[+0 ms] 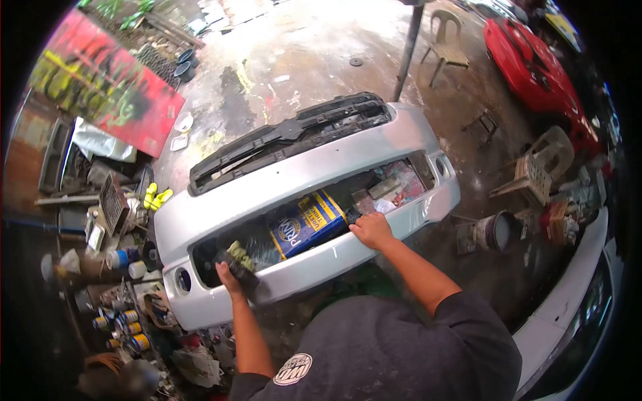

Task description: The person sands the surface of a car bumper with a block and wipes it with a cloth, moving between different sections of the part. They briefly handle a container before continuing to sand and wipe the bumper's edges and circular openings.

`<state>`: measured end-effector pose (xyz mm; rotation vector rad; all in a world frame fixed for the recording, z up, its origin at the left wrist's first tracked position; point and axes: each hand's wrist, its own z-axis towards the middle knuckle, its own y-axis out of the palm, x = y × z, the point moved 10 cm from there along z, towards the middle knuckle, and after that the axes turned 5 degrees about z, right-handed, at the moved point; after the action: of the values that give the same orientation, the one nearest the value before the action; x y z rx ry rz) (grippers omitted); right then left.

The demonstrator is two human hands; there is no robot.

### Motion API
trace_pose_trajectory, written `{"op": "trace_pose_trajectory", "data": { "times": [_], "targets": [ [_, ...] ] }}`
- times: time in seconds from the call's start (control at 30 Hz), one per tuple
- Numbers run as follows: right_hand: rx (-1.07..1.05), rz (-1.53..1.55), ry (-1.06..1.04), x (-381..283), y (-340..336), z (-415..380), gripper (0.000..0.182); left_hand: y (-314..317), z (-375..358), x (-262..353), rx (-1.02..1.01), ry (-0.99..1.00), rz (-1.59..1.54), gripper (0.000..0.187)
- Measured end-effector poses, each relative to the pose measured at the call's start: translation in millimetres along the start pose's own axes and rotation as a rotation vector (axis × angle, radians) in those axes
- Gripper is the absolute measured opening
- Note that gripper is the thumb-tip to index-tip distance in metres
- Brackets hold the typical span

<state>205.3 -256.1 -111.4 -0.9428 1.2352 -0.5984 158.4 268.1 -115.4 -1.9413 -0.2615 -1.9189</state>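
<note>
A silvery-white car bumper (261,189) lies in front of me, with a black grille (291,130) along its far side. My left hand (229,277) is closed on a dark, blurred block-like piece (246,279) at the near left edge of the bumper's opening. Closed over the near rim, right of the middle, my right hand (372,230) grips the bumper; its fingertips are partly hidden. Through the opening show a blue and yellow thinner can (309,224) and a crumpled yellowish cloth-like item (239,254).
Left of the bumper are paint cans (134,327), yellow slippers (158,197) and a red painted panel (150,110). On the right are a bucket (496,232), plastic chairs (540,164) and a red car body (535,70). A pole (406,57) stands behind the bumper.
</note>
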Motion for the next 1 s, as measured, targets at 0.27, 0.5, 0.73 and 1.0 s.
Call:
{"op": "trace_pose_trajectory", "data": {
  "times": [0.27,0.5,0.73,1.0],
  "targets": [
    [-0.132,-0.108,0.089,-1.7,17.7,12.8,0.052,22.1,6.2,54.3,0.113,0.096,0.406,0.04],
    [-0.196,-0.022,0.068,-12.9,16.9,18.7,0.051,23.3,-9.9,65.7,0.207,0.17,0.382,0.051],
    [-0.301,-0.038,0.181,7.8,34.7,18.1,0.057,30.3,-5.3,62.0,0.104,-0.141,0.491,0.067],
    [-0.392,0.057,0.071,-31.0,58.9,38.1,0.072,30.6,-8.3,64.0,-0.066,-0.408,0.529,0.087]
  ]
}}
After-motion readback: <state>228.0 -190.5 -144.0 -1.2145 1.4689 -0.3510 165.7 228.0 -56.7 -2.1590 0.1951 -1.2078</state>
